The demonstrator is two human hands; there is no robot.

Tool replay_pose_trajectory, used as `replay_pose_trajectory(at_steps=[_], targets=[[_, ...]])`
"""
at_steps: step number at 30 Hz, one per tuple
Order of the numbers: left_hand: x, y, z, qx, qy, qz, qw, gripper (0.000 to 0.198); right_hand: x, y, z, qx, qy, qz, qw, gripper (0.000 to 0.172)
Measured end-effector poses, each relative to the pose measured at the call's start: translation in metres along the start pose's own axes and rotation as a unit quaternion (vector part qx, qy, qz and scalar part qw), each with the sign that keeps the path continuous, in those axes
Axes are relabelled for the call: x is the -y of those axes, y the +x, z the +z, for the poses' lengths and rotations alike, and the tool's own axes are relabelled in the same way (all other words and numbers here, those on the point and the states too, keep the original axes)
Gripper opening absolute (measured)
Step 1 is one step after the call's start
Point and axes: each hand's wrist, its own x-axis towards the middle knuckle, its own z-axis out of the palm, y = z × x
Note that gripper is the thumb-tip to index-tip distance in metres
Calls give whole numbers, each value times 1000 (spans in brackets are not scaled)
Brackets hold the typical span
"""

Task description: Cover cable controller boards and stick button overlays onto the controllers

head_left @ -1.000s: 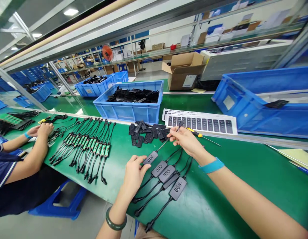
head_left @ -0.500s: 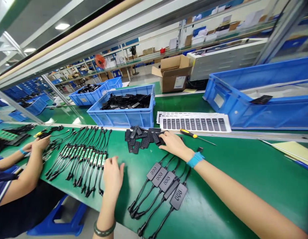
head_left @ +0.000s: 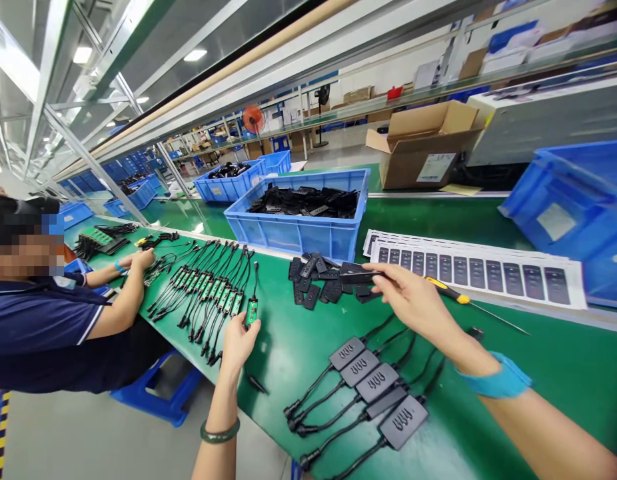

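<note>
The only camera rides on the person's head, above the near edge of the green workbench (head_left: 298,380), and faces forward and down, with a wide, slightly tilted field. The left hand (head_left: 237,345) and right hand (head_left: 413,300) appear closest to the lens, the blue crate (head_left: 288,233) stands farther off, and the far shelves (head_left: 338,110) mark the distant limit of view.
</note>
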Motion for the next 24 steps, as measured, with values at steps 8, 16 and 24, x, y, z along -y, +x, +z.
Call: replay_pose_trajectory(at_steps=[8,16,24], targets=[[-42,-56,9,192,-305,-23,932,56,70,-19,35,127,296,62,945,27],[-61,-83,16,259,-354,-27,898,53,83,-28,57,156,311,42,936,12],[-59,-88,14,262,-345,-33,901,54,84,-26,55,121,261,7,958,8]])
